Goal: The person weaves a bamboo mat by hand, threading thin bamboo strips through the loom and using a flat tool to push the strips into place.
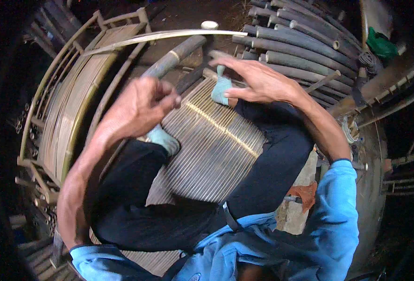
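Observation:
My left hand (139, 105) hovers over the left side of a slatted bamboo platform (207, 159), its fingers curled in toward the thumb. Whether a thin piece lies between them I cannot make out. My right hand (261, 79) is held above my far foot in a pale green sock (222, 89), fingers stretched forward and thumb apart, with nothing visibly gripped. Its fingertips are slightly blurred. Beyond both hands a thick bamboo pole (176, 57) slants away, and beside it lies a long dark flat piece (193, 78). A long pale split bamboo strip (169, 35) stretches across the far side.
At the left stands a bamboo bench (71, 112) with a curved railing. Stacked dark bamboo poles (305, 56) fill the far right, near a green cloth or bag (381, 43). A small white bowl (210, 25) sits at the back. An orange-brown scrap (304, 194) lies by my right thigh.

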`<action>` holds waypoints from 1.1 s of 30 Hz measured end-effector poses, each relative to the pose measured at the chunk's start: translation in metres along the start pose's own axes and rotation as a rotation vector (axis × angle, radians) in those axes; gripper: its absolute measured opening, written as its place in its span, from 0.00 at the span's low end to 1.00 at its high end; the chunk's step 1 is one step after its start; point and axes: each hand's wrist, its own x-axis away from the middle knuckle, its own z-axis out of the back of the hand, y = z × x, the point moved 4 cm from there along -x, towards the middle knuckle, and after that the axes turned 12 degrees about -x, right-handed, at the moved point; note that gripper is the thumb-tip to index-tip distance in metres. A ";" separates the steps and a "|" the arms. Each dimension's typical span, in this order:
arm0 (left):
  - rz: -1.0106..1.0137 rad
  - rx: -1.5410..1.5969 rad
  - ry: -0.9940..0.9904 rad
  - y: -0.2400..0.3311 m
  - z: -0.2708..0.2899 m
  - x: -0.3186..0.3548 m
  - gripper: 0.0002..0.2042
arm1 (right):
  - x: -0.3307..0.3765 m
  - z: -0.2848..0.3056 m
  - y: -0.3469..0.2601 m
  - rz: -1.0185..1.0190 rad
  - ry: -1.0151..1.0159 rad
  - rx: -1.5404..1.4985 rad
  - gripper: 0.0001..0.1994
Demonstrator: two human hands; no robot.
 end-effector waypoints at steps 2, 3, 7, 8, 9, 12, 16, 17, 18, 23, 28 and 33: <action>0.049 -0.041 0.025 0.014 0.023 0.013 0.13 | -0.034 -0.027 -0.016 0.108 0.019 -0.024 0.38; 0.036 -0.063 0.065 0.018 0.028 0.016 0.13 | -0.045 -0.038 -0.022 0.245 0.088 -0.098 0.40; 0.345 -0.001 0.232 -0.004 0.043 0.039 0.18 | -0.075 -0.076 -0.018 0.209 -0.143 -0.616 0.44; 0.435 -0.004 0.245 -0.019 0.044 0.042 0.19 | -0.076 -0.088 -0.003 0.169 -0.169 -0.751 0.39; 0.446 0.053 0.395 -0.044 0.042 0.050 0.16 | -0.078 -0.098 0.012 0.160 -0.175 -0.757 0.39; 0.561 0.213 0.376 -0.123 0.029 0.054 0.11 | -0.080 -0.110 0.069 0.008 -0.290 -0.951 0.17; 0.459 0.017 0.536 -0.245 -0.055 0.059 0.08 | -0.095 -0.126 0.130 -0.114 -0.224 -0.641 0.13; 0.553 -0.236 0.499 -0.229 -0.079 0.040 0.08 | -0.097 -0.132 0.149 -0.160 -0.204 -0.501 0.15; 0.427 -0.481 0.446 -0.222 -0.095 0.018 0.07 | -0.101 -0.138 0.159 -0.195 -0.253 -0.379 0.17; -0.074 -0.995 -0.161 -0.205 -0.166 -0.071 0.05 | -0.148 -0.195 0.215 -0.330 -0.371 -0.265 0.16; -0.025 -0.850 -0.376 -0.219 -0.246 -0.155 0.08 | -0.181 -0.264 0.268 -0.289 -0.277 -0.192 0.16; 0.479 -0.628 0.054 -0.252 -0.288 -0.195 0.10 | -0.185 -0.296 0.294 -0.405 -0.217 -0.257 0.16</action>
